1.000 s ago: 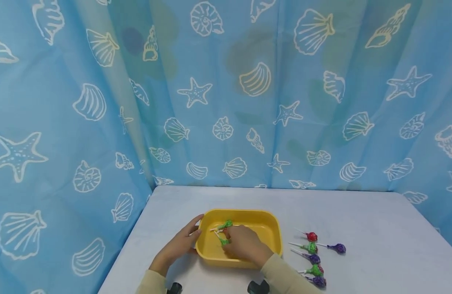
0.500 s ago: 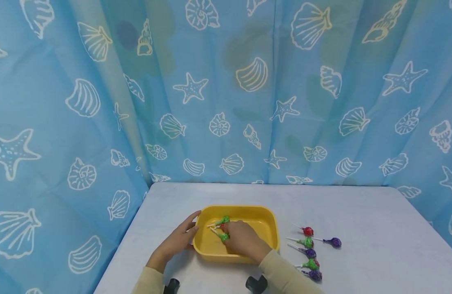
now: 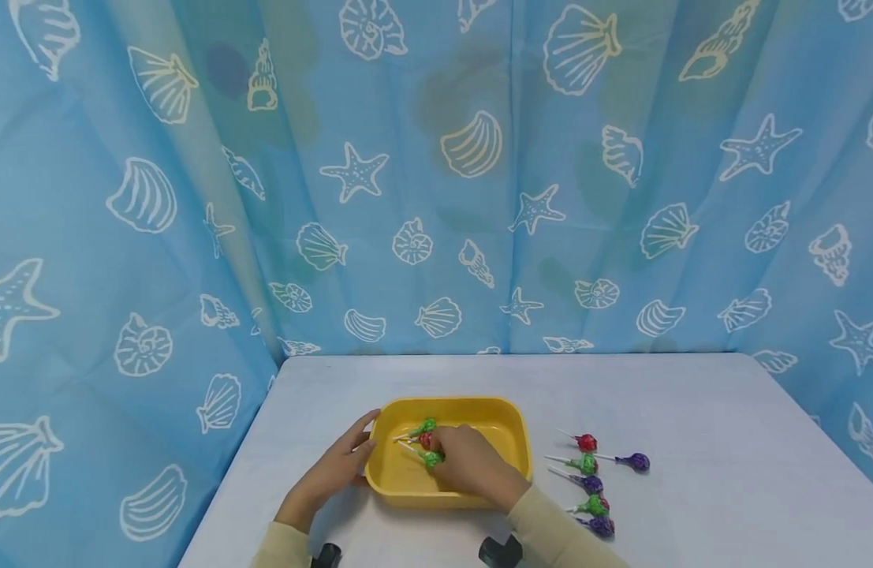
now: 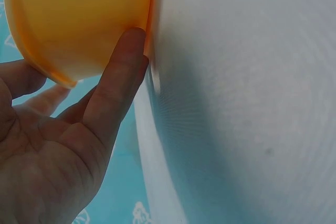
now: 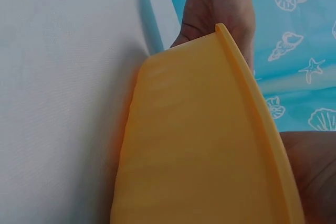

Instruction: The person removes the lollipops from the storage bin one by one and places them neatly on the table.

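A yellow plastic tray (image 3: pixel 446 500) stands on the white table. My left hand (image 3: pixel 334 467) is at its left end; in the left wrist view the fairly straight fingers (image 4: pixel 116 80) lie against the outer wall. My right hand (image 3: pixel 475 465) reaches inside, back of the hand up, fingertips hidden by the hand and, in the right wrist view, by the tray wall. Against its fingers lie a red-wrapped lollipop (image 3: pixel 426 439) and a green lollipop (image 3: pixel 432 457). Another green lollipop (image 3: pixel 427 426) lies just behind them. White sticks point left.
Right of the tray, several lollipops lie on the table (image 3: pixel 692 473): a red one (image 3: pixel 586 442), green ones such as the upper one (image 3: pixel 587 464), and purple ones, one (image 3: pixel 633 462) farthest right. A blue shell-print curtain (image 3: pixel 436 197) hangs behind and at the sides.
The front green lollipop in the tray has turned, its stick now pointing more to the left. The right hand has shifted slightly beside it. The left hand keeps its place; the head view has shifted.
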Action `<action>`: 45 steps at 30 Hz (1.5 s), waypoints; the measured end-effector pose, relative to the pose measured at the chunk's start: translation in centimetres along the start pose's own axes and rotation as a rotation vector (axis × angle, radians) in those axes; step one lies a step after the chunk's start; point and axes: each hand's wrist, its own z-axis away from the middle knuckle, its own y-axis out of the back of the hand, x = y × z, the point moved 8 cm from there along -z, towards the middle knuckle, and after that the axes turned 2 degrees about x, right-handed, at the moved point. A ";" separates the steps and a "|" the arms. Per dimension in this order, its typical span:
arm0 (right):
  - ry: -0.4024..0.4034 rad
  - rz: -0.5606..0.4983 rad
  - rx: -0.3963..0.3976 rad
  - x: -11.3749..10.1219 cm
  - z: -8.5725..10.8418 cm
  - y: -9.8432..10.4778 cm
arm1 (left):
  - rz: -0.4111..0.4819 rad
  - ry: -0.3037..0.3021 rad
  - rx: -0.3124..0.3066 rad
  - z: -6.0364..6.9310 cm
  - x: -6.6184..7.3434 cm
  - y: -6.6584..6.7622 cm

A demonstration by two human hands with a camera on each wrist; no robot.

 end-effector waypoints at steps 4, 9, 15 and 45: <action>0.016 -0.011 0.015 -0.1 0.6 0.6 | -0.005 0.002 0.000 0.0 0.1 -0.1; 0.076 -0.034 0.040 0.1 1.1 1.2 | -0.007 0.002 0.000 0.0 0.1 -0.1; 0.136 -0.082 0.087 0.4 1.8 2.0 | -0.016 0.006 0.005 -0.1 0.0 -0.1; 0.072 -0.250 0.326 4.5 6.1 8.3 | -0.010 0.019 0.007 0.0 -0.1 -0.1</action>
